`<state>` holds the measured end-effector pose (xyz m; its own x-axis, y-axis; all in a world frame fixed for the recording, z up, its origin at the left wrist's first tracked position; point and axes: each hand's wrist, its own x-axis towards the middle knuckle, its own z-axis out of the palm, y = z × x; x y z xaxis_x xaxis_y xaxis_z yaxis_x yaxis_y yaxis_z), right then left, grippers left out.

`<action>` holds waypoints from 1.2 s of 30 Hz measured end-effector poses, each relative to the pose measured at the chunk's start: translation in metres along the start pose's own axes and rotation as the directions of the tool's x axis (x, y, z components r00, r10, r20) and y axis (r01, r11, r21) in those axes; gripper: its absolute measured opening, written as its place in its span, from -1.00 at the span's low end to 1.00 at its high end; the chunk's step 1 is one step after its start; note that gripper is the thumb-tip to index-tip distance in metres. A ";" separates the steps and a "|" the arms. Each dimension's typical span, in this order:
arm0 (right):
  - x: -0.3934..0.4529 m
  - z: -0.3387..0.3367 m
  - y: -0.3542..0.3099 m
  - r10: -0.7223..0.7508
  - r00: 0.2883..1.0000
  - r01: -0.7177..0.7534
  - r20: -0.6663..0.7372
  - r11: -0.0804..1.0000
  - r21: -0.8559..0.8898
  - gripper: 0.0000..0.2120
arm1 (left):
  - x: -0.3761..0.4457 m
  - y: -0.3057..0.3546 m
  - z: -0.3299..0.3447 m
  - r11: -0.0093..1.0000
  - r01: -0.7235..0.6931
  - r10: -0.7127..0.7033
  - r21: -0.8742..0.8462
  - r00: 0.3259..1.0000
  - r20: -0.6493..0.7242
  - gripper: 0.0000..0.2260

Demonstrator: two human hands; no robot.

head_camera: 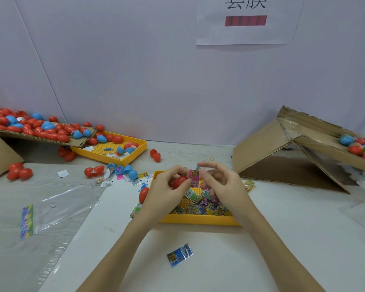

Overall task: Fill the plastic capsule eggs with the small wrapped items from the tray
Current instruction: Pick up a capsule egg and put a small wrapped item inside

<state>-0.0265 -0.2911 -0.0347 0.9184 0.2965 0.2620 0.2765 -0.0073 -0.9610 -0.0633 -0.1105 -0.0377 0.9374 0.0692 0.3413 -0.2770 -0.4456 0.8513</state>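
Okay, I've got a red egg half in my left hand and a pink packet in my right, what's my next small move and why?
Probably push the pink packet down into the red egg half. Your left hand grips that half above the yellow tray, and your right hand pinches the packet right at its edge, apparently not yet tucked inside. Whether the packet needs folding first can't be told from here.

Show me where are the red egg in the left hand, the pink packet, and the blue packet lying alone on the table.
red egg [179, 181], head view, its visible shell.
pink packet [193, 178], head view, its printed front.
blue packet [180, 255], head view, its middle.
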 end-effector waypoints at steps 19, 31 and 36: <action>0.001 -0.001 0.000 0.182 0.972 -0.133 -0.152 0.949 0.287 -0.80 | -0.002 0.002 0.002 0.988 -0.018 0.028 -0.153 0.998 0.057 -0.70; 0.003 -0.002 0.008 0.152 0.971 -0.118 -0.183 0.976 0.182 -0.93 | -0.005 0.001 0.010 0.991 -0.024 0.032 -0.133 0.998 0.058 -0.71; 0.003 -0.005 0.006 0.240 0.962 -0.186 -0.127 0.923 0.337 -0.89 | -0.004 -0.001 0.009 0.995 -0.038 0.040 -0.093 0.999 0.021 -0.72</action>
<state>-0.0213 -0.2947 -0.0390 0.9861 0.1629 0.0326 -0.0110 0.2600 -0.9655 -0.0647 -0.1187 -0.0433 0.9298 0.0322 0.3666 -0.3308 -0.3634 0.8709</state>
